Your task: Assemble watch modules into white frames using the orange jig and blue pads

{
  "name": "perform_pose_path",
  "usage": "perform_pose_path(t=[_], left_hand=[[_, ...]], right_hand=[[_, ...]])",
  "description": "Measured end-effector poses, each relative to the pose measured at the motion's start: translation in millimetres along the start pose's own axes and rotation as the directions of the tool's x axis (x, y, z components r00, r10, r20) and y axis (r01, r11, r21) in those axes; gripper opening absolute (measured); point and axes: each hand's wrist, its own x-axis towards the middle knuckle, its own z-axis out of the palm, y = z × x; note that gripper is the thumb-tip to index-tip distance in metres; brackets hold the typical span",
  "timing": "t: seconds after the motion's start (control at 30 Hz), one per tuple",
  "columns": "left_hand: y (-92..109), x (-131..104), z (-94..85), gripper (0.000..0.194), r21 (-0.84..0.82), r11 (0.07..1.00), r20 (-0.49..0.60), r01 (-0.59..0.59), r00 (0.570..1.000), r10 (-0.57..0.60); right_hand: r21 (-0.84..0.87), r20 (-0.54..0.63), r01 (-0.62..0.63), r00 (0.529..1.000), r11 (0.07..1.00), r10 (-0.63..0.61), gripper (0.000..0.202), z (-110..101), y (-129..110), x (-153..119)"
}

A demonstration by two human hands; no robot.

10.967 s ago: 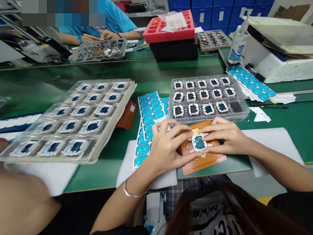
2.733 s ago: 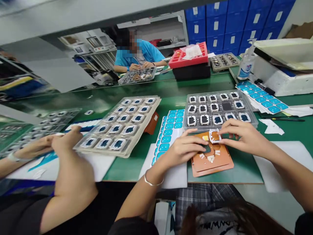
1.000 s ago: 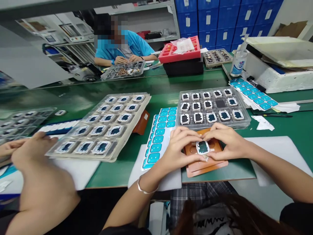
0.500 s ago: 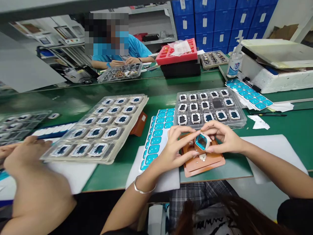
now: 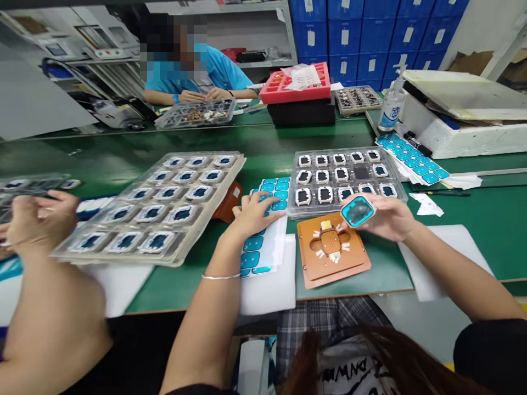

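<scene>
My right hand (image 5: 393, 218) grips a white watch case (image 5: 358, 212) with a blue-bordered clear film on its face, holding it tilted above the work surface. To the left, my left hand (image 5: 254, 215) rests on sheets of blue square film stickers (image 5: 251, 244), its fingers spread over the upper part. Between the hands lies an orange-brown fixture plate (image 5: 357, 264) with a squarish recess, small white pads around it and nothing seated in it. Just behind is a clear plastic tray (image 5: 293, 210) of white watch cases; one of its pockets holds no case.
A second tray of cases (image 5: 175, 259) leans tilted on the left, beside a co-worker's hand (image 5: 31, 222). White foam pads (image 5: 269, 296) lie along the front edge. Across the bench sit a person in blue, a red tray (image 5: 267, 95) and a sanitizer bottle (image 5: 391, 109).
My left hand has let go of the watch case and moved left onto the sticker sheets. My right hand has lifted the case off to the right, uncovering the fixture plate.
</scene>
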Motion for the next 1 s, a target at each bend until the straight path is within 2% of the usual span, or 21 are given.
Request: perform_pose_path(t=[0.03,0.07,0.13,0.2,0.23,0.3,0.4,0.47,0.57,0.63,0.67,0.73,0.9,1.0], left_hand=[[0,1,-0.6,0.039,0.01,1.0,0.027,0.011,1.0,-0.011],[0,2,-1.3,0.041,0.019,1.0,0.05,0.021,0.998,-0.022],[1,5,-2.8,0.04,0.033,0.999,0.083,0.039,0.996,-0.042],[1,9,-4.8,0.039,0.044,0.998,0.113,0.047,0.992,-0.052],[1,11,-5.9,0.039,0.048,0.998,0.128,0.047,0.99,-0.053],[1,14,-8.0,0.04,0.052,0.998,0.15,0.04,0.988,-0.048],[2,16,-9.5,0.048,0.06,0.998,0.155,0.029,0.987,-0.038],[2,18,-9.1,0.045,0.067,0.997,0.146,0.025,0.989,-0.035],[3,20,-7.7,0.035,0.081,0.997,0.126,0.001,0.992,-0.012],[3,22,-7.1,0.031,0.088,0.996,0.121,-0.023,0.993,0.013],[3,22,-7.1,0.029,0.088,0.996,0.125,-0.034,0.992,0.022],[2,23,-7.4,0.027,0.079,0.996,0.139,-0.046,0.99,0.035],[5,19,-8.3,0.027,0.044,0.996,0.139,-0.077,0.988,0.07],[7,16,-8.3,0.027,0.031,0.995,0.086,-0.096,0.992,0.093]], right_hand=[[-0.181,-0.058,0.059,0.996,0.982,-0.071,0.049,-11,0,2],[-0.393,-0.12,0.106,0.979,0.913,-0.165,0.046,-23,1,5],[-0.781,-0.19,0.091,0.907,0.617,-0.375,0.041,-50,6,13],[-0.935,-0.139,0.038,0.875,0.353,-0.463,0.037,-73,15,25],[-0.964,-0.113,0.018,0.876,0.267,-0.468,0.036,-82,20,30],[-0.985,-0.094,-0.02,0.895,0.17,-0.436,0.032,-94,29,38],[-0.988,-0.124,-0.077,0.911,0.133,-0.393,0.03,-103,36,42],[-0.984,-0.159,-0.113,0.903,0.136,-0.4,0.031,-109,35,39],[-0.949,-0.315,-0.264,0.839,0.174,-0.443,0.032,-122,30,32],[-0.897,-0.441,-0.383,0.788,0.22,-0.429,0.033,-132,29,28],[-0.877,-0.481,-0.42,0.777,0.235,-0.407,0.034,-137,30,27],[-0.868,-0.496,-0.436,0.792,0.239,-0.356,0.037,-143,32,29],[-0.902,-0.425,-0.377,0.861,0.209,-0.28,0.036,-146,34,49],[-0.849,-0.501,-0.432,0.841,0.304,-0.206,0.027,-146,29,63]])
